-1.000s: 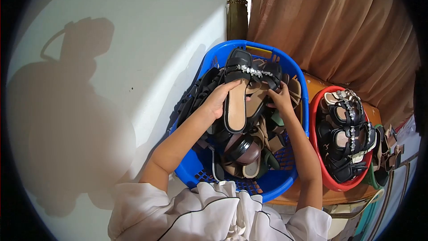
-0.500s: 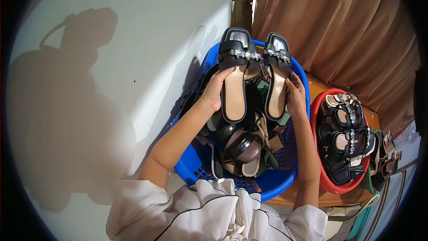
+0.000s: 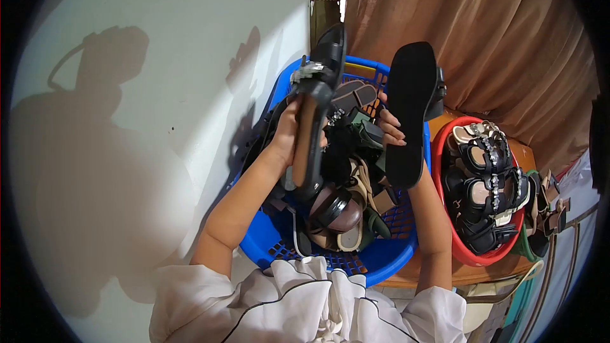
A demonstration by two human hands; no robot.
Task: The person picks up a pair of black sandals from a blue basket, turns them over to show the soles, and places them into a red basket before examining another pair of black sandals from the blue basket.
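My left hand (image 3: pixel 289 132) is closed around a black sandal (image 3: pixel 310 146) with a tan insole and a jewelled strap, tilted onto its edge and slightly blurred. In my right hand (image 3: pixel 392 128) is a second black sandal (image 3: pixel 408 114), turned so its flat black sole faces me; part of that hand is hidden behind it. Both sandals are held above a blue plastic basket (image 3: pixel 254 241). Inside the basket lie several other shoes, among them a brown one with a black strap (image 3: pixel 340 211) and green ones (image 3: pixel 368 133).
To the right, a red basket (image 3: pixel 492 259) full of jewelled black sandals (image 3: pixel 486 194) stands on a wooden table (image 3: pixel 406 274). More heeled sandals (image 3: pixel 553 216) are beyond it. A white wall (image 3: pixel 190 89) rises on the left, and a brown curtain (image 3: pixel 470 32) hangs behind.
Both sandals have been turned from insoles facing me: the left one onto its edge, the right one to show its sole. The hands have moved slightly apart.
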